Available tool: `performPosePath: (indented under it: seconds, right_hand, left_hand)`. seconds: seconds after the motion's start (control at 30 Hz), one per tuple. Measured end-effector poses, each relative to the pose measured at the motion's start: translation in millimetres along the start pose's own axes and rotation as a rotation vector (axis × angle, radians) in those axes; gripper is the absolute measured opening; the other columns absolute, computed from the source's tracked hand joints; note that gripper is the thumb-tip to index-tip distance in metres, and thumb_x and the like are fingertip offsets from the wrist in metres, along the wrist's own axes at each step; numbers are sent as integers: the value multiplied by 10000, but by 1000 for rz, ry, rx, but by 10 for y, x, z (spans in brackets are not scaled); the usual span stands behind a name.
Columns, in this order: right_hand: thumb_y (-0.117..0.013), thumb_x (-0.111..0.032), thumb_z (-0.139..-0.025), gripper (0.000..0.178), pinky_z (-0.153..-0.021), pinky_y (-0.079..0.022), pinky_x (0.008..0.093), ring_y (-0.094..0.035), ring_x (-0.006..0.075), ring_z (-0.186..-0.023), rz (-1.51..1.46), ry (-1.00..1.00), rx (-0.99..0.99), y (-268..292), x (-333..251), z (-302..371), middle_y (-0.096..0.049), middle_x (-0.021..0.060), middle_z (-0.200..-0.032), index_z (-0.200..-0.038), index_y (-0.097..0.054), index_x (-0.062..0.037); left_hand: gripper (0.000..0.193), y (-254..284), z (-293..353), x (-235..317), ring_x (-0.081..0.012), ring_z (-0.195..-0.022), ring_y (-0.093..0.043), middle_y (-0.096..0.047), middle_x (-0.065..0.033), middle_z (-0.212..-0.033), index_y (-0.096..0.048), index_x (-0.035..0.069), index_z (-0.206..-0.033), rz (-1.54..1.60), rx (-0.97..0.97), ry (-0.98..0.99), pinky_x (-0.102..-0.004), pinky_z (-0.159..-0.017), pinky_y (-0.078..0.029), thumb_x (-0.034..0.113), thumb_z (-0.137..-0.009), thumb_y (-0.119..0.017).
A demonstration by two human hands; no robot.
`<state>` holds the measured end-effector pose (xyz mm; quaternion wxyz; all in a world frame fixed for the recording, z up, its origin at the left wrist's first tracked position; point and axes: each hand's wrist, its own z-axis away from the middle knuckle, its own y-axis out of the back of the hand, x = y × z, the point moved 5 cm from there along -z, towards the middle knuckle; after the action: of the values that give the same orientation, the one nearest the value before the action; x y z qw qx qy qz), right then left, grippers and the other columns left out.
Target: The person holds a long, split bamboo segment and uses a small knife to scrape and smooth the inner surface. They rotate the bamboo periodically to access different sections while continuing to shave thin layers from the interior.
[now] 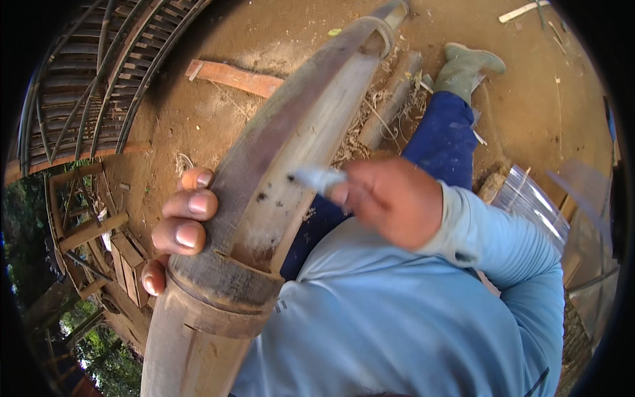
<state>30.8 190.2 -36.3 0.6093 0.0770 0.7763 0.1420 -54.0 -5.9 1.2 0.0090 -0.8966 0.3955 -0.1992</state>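
Observation:
A thick bamboo pole (264, 142) slants from the lower left up to the top of the head view. One side is split open, so its pale hollow inside shows above a dark node ring. My left hand (185, 215) is wrapped round the pole, with several fingertips showing on its left side and the palm hidden. In the grip of my right hand (393, 202) is a short pale bluish tool (317, 178), smeared by motion, its exact kind unclear. The tool's tip is over the hollow, close to some dark spots; whether it touches the bamboo I cannot tell.
My leg in blue trousers (442, 132) and a green boot (466, 69) stretches across the dirt floor. Shavings and a bamboo piece (391, 99) lie beside it. A wooden plank (235, 78) lies beyond the pole. A slatted bamboo structure (86, 73) stands left; clear plastic sheeting (539, 205), right.

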Motion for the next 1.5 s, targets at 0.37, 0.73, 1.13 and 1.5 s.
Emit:
performPosePath:
  seconds: [0.37, 0.73, 1.13, 1.5]
  right_hand:
    - [-578, -383, -996, 367, -475, -447, 325, -555, 165, -499, -463, -547, 148, 140, 458, -26, -593, 90, -653, -907, -605, -27]
    - [-729, -457, -880, 487, -398, -422, 254, -504, 104, -439, -880, -610, 409, -48, 779, -363, -644, 66, -745, -980, -637, 11]
    - [-705, -266, -833, 305, -426, -409, 284, -497, 132, -442, -692, -608, 499, 11, 768, -558, -541, 53, -564, -825, -609, 23]
    - [-699, -234, -789, 287, -407, -407, 315, -510, 167, -429, -621, -575, 616, 498, 1079, -963, -544, 69, -573, -774, -606, 37]
  left_hand:
    - [444, -118, -55, 57, -342, -1242, -524, -569, -134, -1284, -446, 261, -1451, -16, -1, 52, -572, -1112, -330, 375, -1032, -352]
    - [486, -221, -40, 142, -314, -1246, -496, -540, -101, -1298, -396, 294, -1479, -123, 92, 45, -557, -1130, -308, 423, -1011, -392]
    - [708, -112, -12, 186, -310, -1314, -451, -497, -102, -1345, -365, 291, -1474, -198, 91, 119, -565, -1169, -285, 486, -870, -679]
    - [1188, -157, -110, -221, -512, -1380, -317, -308, -307, -1496, -140, 123, -1553, -358, -194, 14, -686, -1126, -247, 834, -719, -600]
